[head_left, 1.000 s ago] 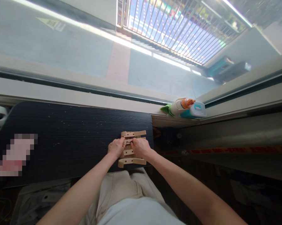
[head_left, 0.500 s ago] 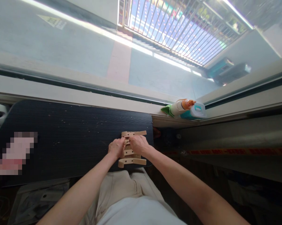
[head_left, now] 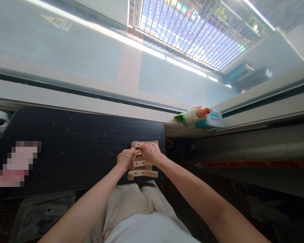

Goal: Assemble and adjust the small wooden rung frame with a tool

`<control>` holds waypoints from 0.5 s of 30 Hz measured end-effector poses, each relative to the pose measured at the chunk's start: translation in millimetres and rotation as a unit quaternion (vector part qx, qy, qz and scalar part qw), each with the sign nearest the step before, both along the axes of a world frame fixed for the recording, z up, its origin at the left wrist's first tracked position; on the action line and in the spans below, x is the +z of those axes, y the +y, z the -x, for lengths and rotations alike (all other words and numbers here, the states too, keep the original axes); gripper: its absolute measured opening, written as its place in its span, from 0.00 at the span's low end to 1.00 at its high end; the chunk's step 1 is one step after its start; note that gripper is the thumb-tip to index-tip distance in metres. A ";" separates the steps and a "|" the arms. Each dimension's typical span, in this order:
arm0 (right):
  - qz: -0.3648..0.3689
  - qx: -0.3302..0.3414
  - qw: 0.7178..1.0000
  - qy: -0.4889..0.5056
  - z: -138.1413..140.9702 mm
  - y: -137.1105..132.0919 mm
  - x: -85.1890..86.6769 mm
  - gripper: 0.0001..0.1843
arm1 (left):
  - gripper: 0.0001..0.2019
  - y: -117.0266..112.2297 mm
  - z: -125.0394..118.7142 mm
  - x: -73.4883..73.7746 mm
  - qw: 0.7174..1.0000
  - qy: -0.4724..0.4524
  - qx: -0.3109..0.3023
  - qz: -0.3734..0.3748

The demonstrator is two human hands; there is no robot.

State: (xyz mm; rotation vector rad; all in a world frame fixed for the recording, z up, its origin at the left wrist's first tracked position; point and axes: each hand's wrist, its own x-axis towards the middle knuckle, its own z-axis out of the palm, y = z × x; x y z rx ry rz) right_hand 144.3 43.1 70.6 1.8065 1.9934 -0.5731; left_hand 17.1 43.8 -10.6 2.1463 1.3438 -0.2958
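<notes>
A small light-wood slatted piece (head_left: 142, 173) lies on the black table near its right end. Its strips carry dark round holes, and the two outer strips curve at one end. My left hand (head_left: 126, 158) is closed on its left edge, thumb pressed near the second strip from the top. Above the upper strips, my right hand (head_left: 150, 152) is bent with fingertips pinched together close to my left thumb. Whatever sits in that pinch is too small and hidden to name. Part of the top strip and the middle of the piece are covered by my right hand.
The black wood-grain table (head_left: 73, 145) runs along a window sill (head_left: 91, 103). A blurred pink item (head_left: 19, 163) lies at its left end. On the sill's right stand a white bottle with an orange top (head_left: 193, 116) and a teal-lidded box (head_left: 214, 120).
My right hand has shifted slightly up and now covers more of the top strip. My left hand and the wooden piece stay in place.
</notes>
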 end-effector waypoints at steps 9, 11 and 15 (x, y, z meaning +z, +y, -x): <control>0.012 -0.033 0.999 0.023 -8.9 -9.2 9.7 0.17 | 0.11 -0.6 1.0 -4.6 1.000 -0.007 -0.003 -0.014; 0.005 -0.042 0.999 0.032 -16.6 -15.4 11.2 0.17 | 0.11 -0.4 0.7 -5.7 1.000 -0.006 -0.001 -0.015; -0.012 -0.043 0.997 0.056 -22.6 -22.4 12.0 0.16 | 0.12 -0.1 0.0 -5.3 1.000 -0.001 0.002 -0.013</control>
